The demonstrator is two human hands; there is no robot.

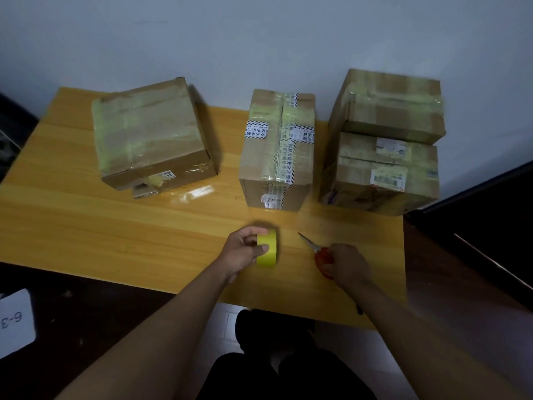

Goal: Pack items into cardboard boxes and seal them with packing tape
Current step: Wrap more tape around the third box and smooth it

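Head view: left hand [245, 249] curls round the yellow tape roll [266, 249], held on edge just before the middle box [278, 148], apparently ready for unrolling. Right of the roll, right hand [347, 265] closes on the scissors [318, 254], blades flat on the worktop [86, 220]; every box looks taped shut.

4 taped cardboard boxes [155, 131], 1 tape roll [267, 252], 1 scissors [320, 252]

Three sealed boxes and a stack stand along the back of the bench [86, 226]: the left box [150, 134], the middle box [278, 148], and at right a top box [392, 108] resting on a bottom box [383, 177]. Nearer the front edge, the tape roll [267, 252] sits left of the scissors [318, 252], both before the middle box. A card [16, 321] lies off the bench, far left.
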